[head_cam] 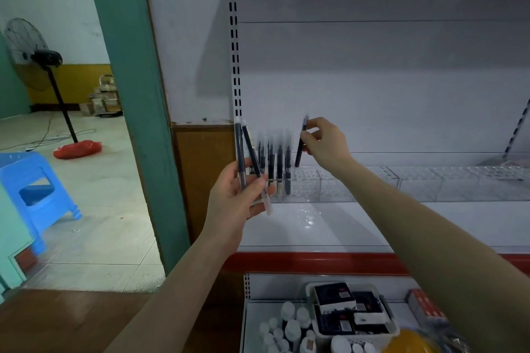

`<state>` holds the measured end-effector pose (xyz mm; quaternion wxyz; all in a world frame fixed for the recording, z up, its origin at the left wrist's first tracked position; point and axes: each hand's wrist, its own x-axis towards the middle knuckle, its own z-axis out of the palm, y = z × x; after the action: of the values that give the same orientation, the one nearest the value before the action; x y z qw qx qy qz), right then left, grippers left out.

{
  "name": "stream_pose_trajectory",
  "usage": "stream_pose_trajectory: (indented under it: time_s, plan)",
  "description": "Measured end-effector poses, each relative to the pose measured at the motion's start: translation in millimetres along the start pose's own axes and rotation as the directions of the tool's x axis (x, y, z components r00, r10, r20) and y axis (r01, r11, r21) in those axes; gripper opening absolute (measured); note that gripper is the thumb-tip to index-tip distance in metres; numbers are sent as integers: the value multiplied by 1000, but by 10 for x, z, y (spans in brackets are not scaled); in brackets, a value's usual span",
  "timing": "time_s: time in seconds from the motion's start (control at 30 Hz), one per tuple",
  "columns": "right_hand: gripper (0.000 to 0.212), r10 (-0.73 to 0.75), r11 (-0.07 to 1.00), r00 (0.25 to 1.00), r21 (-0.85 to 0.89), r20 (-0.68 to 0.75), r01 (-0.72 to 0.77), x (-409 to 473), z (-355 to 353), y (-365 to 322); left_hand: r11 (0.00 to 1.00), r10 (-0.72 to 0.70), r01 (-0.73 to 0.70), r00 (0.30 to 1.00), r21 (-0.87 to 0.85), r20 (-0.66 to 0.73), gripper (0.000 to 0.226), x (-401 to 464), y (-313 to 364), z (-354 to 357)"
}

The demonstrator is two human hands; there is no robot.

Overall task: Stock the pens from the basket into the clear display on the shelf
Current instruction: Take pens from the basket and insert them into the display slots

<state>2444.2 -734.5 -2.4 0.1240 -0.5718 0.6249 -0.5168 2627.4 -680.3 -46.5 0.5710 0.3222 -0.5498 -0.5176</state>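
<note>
My left hand point(235, 195) grips two dark pens point(246, 152) with clear ends, held upright in front of the shelf's left end. My right hand point(324, 137) pinches a single dark pen point(301, 142) near its top, hanging it just above the clear display point(329, 183). The display is a row of clear perforated holders along the back of the white shelf point(344, 223). Several dark pens point(279, 166) stand in its leftmost section, between my two hands. A white basket point(352, 315) with dark boxes sits on the lower shelf at the bottom.
Further clear holders point(459, 180) run to the right along the shelf. Its front edge has a red strip point(315, 262). White bottles point(289, 324) stand beside the basket below. To the left are a green door frame point(134, 94), a blue stool point(37, 189) and a standing fan point(34, 54).
</note>
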Motion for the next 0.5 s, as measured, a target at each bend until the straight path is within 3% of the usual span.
stream_pose_trajectory:
  time_s: [0.27, 0.5]
  plan:
    - [25, -11, 1000, 1000, 23, 17, 11, 47, -4, 13, 998, -29, 27, 999, 51, 38, 39, 17, -71, 35]
    - [23, -39, 999, 999, 4, -12, 39, 36, -24, 55, 998, -41, 39, 998, 40, 51, 33, 25, -130, 27]
